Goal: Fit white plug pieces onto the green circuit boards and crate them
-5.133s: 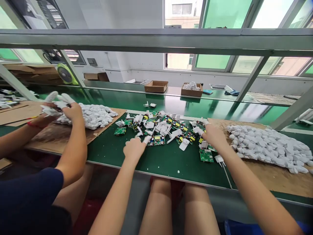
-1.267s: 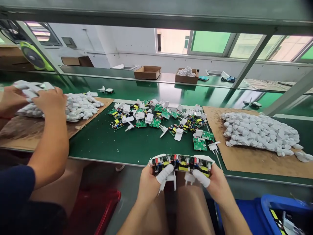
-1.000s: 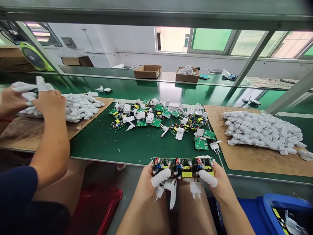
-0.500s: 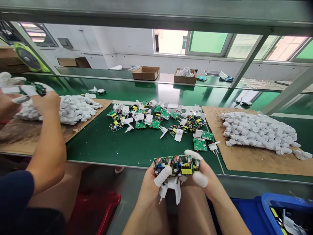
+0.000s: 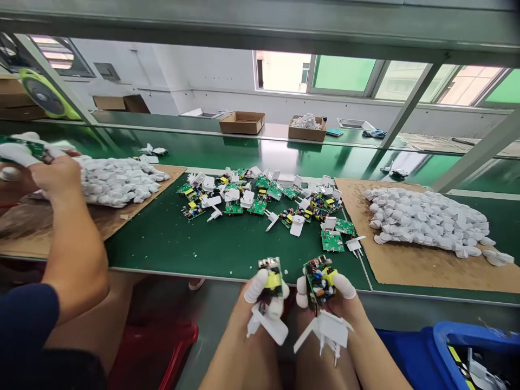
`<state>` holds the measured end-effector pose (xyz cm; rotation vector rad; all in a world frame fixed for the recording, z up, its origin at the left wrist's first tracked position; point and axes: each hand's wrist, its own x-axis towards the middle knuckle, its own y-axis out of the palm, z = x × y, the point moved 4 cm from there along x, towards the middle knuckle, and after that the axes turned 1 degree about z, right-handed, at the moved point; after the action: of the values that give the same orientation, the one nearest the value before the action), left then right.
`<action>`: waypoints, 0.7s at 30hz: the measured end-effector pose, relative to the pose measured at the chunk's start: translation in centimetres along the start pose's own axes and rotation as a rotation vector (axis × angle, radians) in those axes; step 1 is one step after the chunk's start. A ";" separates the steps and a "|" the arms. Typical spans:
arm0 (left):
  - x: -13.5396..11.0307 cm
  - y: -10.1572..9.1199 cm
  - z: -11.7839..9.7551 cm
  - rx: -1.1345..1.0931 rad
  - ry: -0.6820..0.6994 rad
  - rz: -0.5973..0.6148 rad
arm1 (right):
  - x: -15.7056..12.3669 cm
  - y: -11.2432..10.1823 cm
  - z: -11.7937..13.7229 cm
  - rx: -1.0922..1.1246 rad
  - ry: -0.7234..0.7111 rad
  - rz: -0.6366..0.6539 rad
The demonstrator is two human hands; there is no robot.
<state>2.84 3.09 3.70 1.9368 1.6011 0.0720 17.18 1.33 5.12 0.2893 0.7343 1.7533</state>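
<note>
My left hand (image 5: 260, 306), with white finger cots, grips a small green circuit board (image 5: 271, 277) with a yellow part; a white plug piece (image 5: 268, 325) hangs under it. My right hand (image 5: 339, 303) grips another circuit board (image 5: 320, 276), and a white plug piece (image 5: 331, 331) dangles below on wires. Both hands are held over my lap at the near edge of the green table (image 5: 195, 244). A scatter of circuit boards and white plug parts (image 5: 264, 197) lies on the table ahead.
A heap of white plastic shells (image 5: 426, 219) rests on cardboard at the right, another heap (image 5: 117, 179) at the left. A co-worker's arm (image 5: 69, 227) works at the left. A blue bin (image 5: 467, 352) stands low right, a red bin (image 5: 158, 352) low left. Cardboard boxes (image 5: 241, 122) sit beyond.
My hands held one row of joined boards together; now the row is split and each hand holds a separate board, turned upright, hands slightly apart and lower.
</note>
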 end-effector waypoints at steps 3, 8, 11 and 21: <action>1.0 -1.7 -4.8 0.066 0.235 -0.137 | 1.3 -0.4 3.5 -0.073 -0.103 -0.091; 5.9 -1.2 -14.7 0.375 0.582 -0.237 | 9.2 1.9 10.3 -0.312 -0.171 -0.046; 10.3 -0.2 -16.8 0.784 0.565 -0.270 | 14.2 2.3 12.5 -0.618 -0.179 -0.151; 4.0 -1.6 -6.9 0.646 0.469 -0.099 | 4.9 -0.7 6.4 -1.007 -0.349 -0.021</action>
<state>-0.38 9.73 7.11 2.4428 2.2301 -0.0436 19.65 8.10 8.83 -0.1090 -0.4224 1.7717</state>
